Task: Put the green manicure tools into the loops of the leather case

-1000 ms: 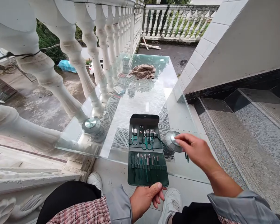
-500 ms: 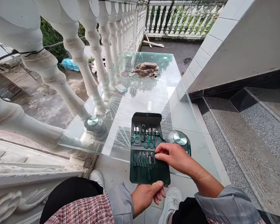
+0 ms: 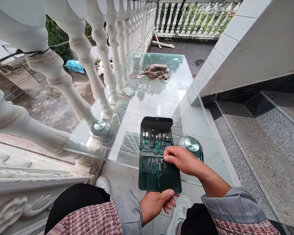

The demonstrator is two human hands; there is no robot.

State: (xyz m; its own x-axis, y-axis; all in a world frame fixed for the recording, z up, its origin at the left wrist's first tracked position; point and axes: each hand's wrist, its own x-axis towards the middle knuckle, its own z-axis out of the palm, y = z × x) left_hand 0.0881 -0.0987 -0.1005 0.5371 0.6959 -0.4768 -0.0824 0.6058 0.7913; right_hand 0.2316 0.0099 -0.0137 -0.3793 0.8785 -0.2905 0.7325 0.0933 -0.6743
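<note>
A dark green manicure case (image 3: 159, 179) lies open on the near end of a glass table (image 3: 152, 104), its lower part hanging over the edge. Small scissors and clippers (image 3: 155, 143) fill the upper row, and thin metal tools (image 3: 153, 166) sit in the lower row. My left hand (image 3: 156, 203) grips the case's bottom edge with the thumb on top. My right hand (image 3: 183, 160) rests over the right side of the case, fingers pinched at a tool in the lower row. A green-handled tool (image 3: 201, 154) lies on the glass just right of my right hand.
A white stone balustrade (image 3: 88, 62) runs along the table's left side. Round metal table fittings (image 3: 101, 126) (image 3: 191, 144) sit at the near corners. A beige cloth (image 3: 156, 71) and a small card (image 3: 128, 91) lie farther along the glass. A tiled wall and granite steps (image 3: 259, 130) rise on the right.
My right hand came back from the metal fitting at the right, leaving the green-handled tool on the glass, and settled on the case's lower row. The left hand kept its hold.
</note>
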